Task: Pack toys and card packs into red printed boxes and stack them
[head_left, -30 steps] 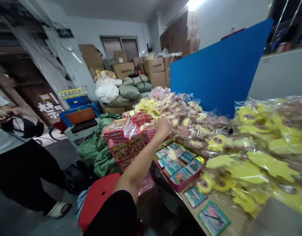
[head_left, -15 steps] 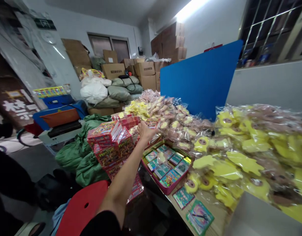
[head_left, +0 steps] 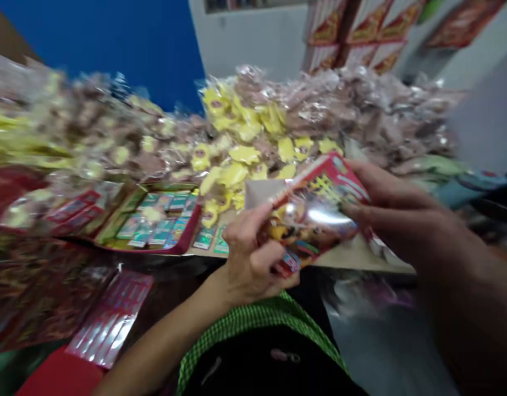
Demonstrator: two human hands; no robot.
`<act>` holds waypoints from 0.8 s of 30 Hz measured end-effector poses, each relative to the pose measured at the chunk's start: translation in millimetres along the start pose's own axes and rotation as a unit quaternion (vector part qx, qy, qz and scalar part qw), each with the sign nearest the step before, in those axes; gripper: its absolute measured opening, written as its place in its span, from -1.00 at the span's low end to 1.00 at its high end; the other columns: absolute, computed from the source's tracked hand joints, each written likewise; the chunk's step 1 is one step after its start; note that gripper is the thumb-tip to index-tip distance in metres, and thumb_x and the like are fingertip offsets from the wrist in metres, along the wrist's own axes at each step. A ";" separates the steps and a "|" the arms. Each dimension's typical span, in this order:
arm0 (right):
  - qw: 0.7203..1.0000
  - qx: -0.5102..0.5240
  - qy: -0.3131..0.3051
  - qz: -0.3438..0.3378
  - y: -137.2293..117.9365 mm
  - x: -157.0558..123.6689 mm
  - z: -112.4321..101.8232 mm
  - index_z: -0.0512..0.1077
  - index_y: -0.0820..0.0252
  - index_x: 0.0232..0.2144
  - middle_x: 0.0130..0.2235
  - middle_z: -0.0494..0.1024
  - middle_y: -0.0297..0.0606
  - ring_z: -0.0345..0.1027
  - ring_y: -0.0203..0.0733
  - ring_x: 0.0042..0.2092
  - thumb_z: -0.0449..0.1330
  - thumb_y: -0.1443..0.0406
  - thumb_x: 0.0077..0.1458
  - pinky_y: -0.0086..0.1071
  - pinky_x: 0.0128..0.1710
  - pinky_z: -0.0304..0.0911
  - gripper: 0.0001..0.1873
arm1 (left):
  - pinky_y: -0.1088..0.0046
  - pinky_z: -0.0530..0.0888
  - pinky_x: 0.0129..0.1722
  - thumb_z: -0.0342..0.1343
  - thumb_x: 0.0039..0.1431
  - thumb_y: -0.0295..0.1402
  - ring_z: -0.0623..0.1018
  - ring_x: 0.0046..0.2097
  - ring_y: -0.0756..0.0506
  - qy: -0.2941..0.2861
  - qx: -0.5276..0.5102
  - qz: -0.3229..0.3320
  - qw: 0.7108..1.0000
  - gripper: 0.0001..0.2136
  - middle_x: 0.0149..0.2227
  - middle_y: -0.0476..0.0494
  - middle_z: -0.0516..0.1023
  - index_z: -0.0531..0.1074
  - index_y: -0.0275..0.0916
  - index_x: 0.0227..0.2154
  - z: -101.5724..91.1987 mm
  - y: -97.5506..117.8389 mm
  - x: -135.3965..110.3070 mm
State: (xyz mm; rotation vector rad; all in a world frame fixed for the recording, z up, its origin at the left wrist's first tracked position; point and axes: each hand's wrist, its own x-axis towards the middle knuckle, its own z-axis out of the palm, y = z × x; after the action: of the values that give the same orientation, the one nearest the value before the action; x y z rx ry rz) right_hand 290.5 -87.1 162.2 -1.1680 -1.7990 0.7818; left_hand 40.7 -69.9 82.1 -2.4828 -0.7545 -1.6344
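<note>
Holding a glossy red rectangular box [head_left: 315, 212], grip of left hand [head_left: 253, 256] clamped on its lower end, right hand [head_left: 389, 203] clamped on the upper.

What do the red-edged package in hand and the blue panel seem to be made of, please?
Red-edged package: probably printed card, perhaps under clear film; glossy, as white glare streaks its face.

Blue panel: matte, possibly painted board or plastic; its colour looks flat and even.

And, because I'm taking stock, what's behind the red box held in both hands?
Behind the red box, part of a pale box and yellow bagged pieces show. The rest of the pale box, and whatever else lies directly behind, is covered.
</note>
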 end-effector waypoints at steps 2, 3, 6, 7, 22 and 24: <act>0.999 0.044 -0.016 -0.009 0.7 -5.7 -4.9 0.20 0.21 0.37 0.19 0.48 -0.18 0.47 -0.03 0.08 0.17 0.24 0.35 -0.25 0.02 0.45 -0.39 | -0.09 0.35 0.26 0.43 -0.09 -0.02 0.28 0.33 -0.38 -0.029 -0.044 -0.043 0.998 -0.20 0.34 -0.23 0.13 0.10 0.00 0.14 5.6 -0.4 -6.0; 0.999 0.025 -0.016 -0.028 3.3 -8.3 -6.4 0.22 0.20 0.37 0.22 0.45 -0.20 0.43 -0.04 0.12 0.19 0.27 0.35 -0.26 0.08 0.40 -0.41 | -0.13 0.32 0.28 0.40 -0.07 0.06 0.24 0.36 -0.41 -0.052 -0.080 -0.087 0.992 -0.12 0.35 -0.29 0.10 0.03 -0.01 0.22 7.1 -0.5 -11.0; 0.982 -0.141 -0.032 -0.118 19.3 -18.9 -7.5 0.28 0.09 0.34 0.25 0.44 -0.26 0.37 -0.11 0.20 0.17 0.31 0.40 -0.35 0.19 0.29 -0.49 | -0.07 0.41 0.23 0.18 0.20 0.02 0.35 0.29 -0.34 -0.105 -0.192 -0.262 0.940 -0.24 0.30 -0.41 0.18 -0.05 -0.12 0.31 13.8 2.7 -33.5; 0.971 -0.182 -0.046 -0.150 26.7 -23.1 -6.8 0.28 0.05 0.34 0.23 0.46 -0.26 0.39 -0.11 0.18 0.15 0.30 0.42 -0.35 0.16 0.32 -0.50 | -0.01 0.45 0.19 0.11 0.28 -0.07 0.41 0.24 -0.29 -0.118 -0.216 -0.318 0.916 -0.34 0.27 -0.41 0.24 -0.03 -0.14 0.30 18.3 4.2 -41.8; 0.943 -0.311 0.033 -0.111 90.5 -52.0 18.7 0.12 -0.15 0.42 0.46 0.03 -0.19 -0.04 0.30 0.42 0.07 0.22 0.41 0.31 0.35 -0.03 -0.41 | 0.03 0.46 0.26 0.05 0.25 -0.31 0.52 0.23 -0.29 -0.289 -0.327 -0.464 0.771 -0.44 0.26 -0.23 0.49 0.25 -0.16 0.32 53.7 13.1 -41.4; 0.978 -0.158 0.135 -0.004 107.9 -51.9 20.5 0.02 -0.07 0.46 0.46 0.06 -0.15 0.01 0.21 0.42 -0.08 0.04 0.46 0.26 0.36 0.02 -0.39 | 0.02 0.43 0.29 -0.08 0.37 -0.22 0.46 0.30 -0.28 -0.234 -0.356 -0.527 0.735 -0.50 0.29 -0.23 0.46 0.27 -0.17 0.32 63.5 17.4 -36.4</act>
State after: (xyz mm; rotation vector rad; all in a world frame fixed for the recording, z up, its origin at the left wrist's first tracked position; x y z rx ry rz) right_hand 327.8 -96.1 46.9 -1.3958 -1.7351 0.3169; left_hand 90.5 -77.7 26.2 -3.3328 -2.3568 -1.7100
